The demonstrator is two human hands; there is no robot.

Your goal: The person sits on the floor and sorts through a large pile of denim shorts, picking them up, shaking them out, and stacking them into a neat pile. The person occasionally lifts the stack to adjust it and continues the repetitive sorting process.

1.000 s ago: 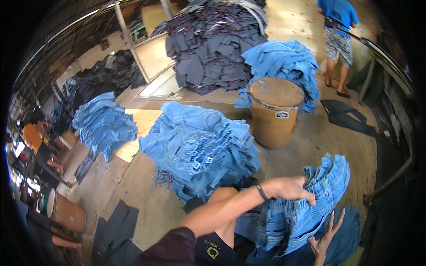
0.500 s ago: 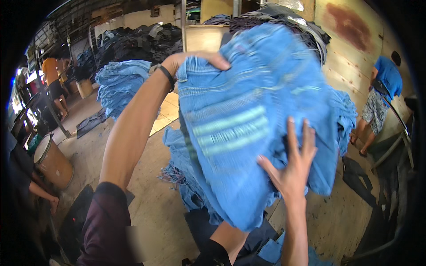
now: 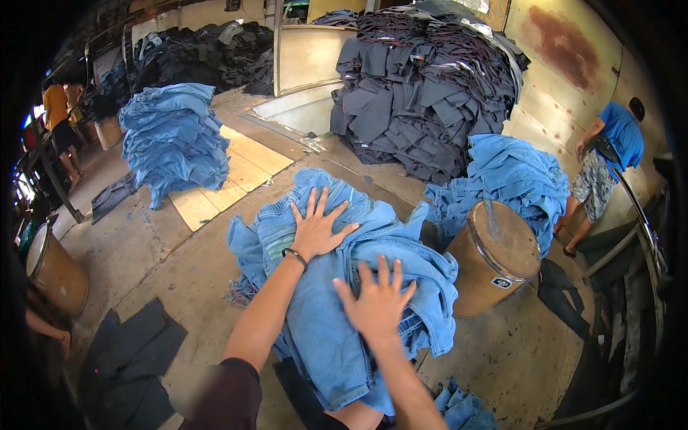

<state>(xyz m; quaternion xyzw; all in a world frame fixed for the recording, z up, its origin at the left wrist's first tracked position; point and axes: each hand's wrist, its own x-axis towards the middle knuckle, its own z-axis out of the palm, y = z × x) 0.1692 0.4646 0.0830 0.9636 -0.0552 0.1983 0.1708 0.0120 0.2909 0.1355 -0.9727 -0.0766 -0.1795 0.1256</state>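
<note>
A pair of light blue denim shorts (image 3: 315, 315) lies spread over my lap, on top of more blue denim. My left hand (image 3: 317, 228) rests flat on its upper part, fingers spread, beside a pale green striped patch. Lower and to the right, my right hand (image 3: 378, 301) also lies on the cloth with its fingers apart, slightly blurred. Neither hand grips the fabric. The denim underneath is mostly covered, with loose threads showing at its left edge.
Stacked blue denim (image 3: 175, 136) stands at the left, and another blue pile (image 3: 516, 175) at the right behind a brown drum (image 3: 502, 240). A tall heap of dark garments (image 3: 423, 93) fills the back. One person in blue (image 3: 618, 136) stands far right.
The shorts, held up in front of me before, are now down on my lap. My left hand has let go of their upper edge, and both hands now lie on the denim.
</note>
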